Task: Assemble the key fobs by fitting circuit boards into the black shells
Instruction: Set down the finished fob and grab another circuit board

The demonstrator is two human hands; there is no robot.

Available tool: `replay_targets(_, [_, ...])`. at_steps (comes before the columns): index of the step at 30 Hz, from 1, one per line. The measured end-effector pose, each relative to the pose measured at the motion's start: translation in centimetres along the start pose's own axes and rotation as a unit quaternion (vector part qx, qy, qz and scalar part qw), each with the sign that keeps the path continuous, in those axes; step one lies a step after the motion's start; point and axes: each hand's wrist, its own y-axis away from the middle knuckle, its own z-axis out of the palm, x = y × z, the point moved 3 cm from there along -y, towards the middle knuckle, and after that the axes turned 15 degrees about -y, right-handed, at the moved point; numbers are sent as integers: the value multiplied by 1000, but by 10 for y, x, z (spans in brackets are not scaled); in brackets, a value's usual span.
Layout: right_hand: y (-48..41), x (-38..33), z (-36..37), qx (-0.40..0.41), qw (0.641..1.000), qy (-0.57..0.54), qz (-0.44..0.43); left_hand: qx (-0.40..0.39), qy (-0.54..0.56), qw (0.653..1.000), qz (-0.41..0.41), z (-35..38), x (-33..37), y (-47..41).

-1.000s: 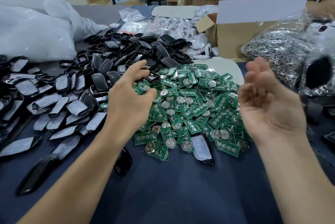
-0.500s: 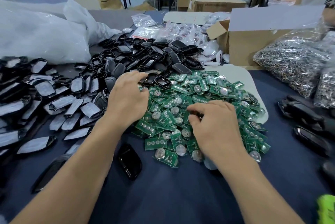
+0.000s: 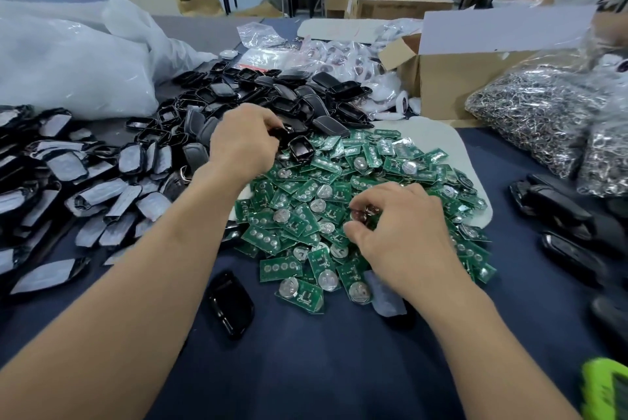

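A heap of green circuit boards (image 3: 306, 202) with round silver cells lies in the middle of the dark blue table. Behind it is a pile of black shells (image 3: 258, 93). My left hand (image 3: 243, 144) reaches to the near edge of that pile, and its fingertips pinch a black shell (image 3: 281, 131); an open black shell (image 3: 301, 149) lies just to its right. My right hand (image 3: 397, 236) rests on the heap with thumb and fingers pinching a circuit board (image 3: 362, 215). One black shell (image 3: 231, 304) lies alone near my left forearm.
Film-covered shell halves (image 3: 68, 175) spread over the left side. A white plastic bag (image 3: 68, 62) sits far left, a cardboard box (image 3: 458, 83) far right, bags of metal rings (image 3: 543, 113) beside it. Black fobs (image 3: 560, 212) line the right edge. A green object (image 3: 605, 389) is at bottom right.
My right hand dropped from a raised, open pose onto the board heap and closed on a board. My left hand slid forward to the shell pile and pinched a shell.
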Motion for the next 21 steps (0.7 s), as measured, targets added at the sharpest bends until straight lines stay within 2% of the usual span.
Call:
replay_targets(2, [0, 1, -3, 26, 998, -53, 19, 60, 101, 993, -20, -8, 1, 17])
replay_targets(3, [0, 3, -4, 28, 996, -72, 34, 41, 223, 973, -48, -13, 3, 28])
replay_targets(4, [1, 4, -4, 20, 995, -84, 49, -21, 366, 927, -79, -17, 6, 40])
replay_targets(5, [1, 5, -4, 7, 993, -94, 64, -101, 485, 863, -94, -21, 11, 54])
replay_targets(6, [0, 6, -5, -3, 991, -106, 78, -162, 550, 815, -87, -23, 15, 68])
replay_targets(7, [0, 8, -6, -9, 989, -122, 88, -195, 560, 802, -72, -24, 17, 81])
replay_targets(9, [-1, 9, -9, -19, 983, -159, 87, -215, 540, 812, -52, -22, 20, 106])
replay_targets(14, [2, 8, -20, -26, 953, -294, 64, -193, 467, 862, -36, -4, 19, 132])
replay_targets(15, [2, 8, -22, -22, 944, -323, 58, -206, 466, 861, -19, -2, 20, 133])
replay_targets(18, [1, 8, -23, -9, 910, -411, 61, -244, 491, 836, 40, 1, 26, 135])
replay_targets(21, [1, 10, -23, 16, 846, -524, 99, -229, 458, 856, 61, 4, 35, 137])
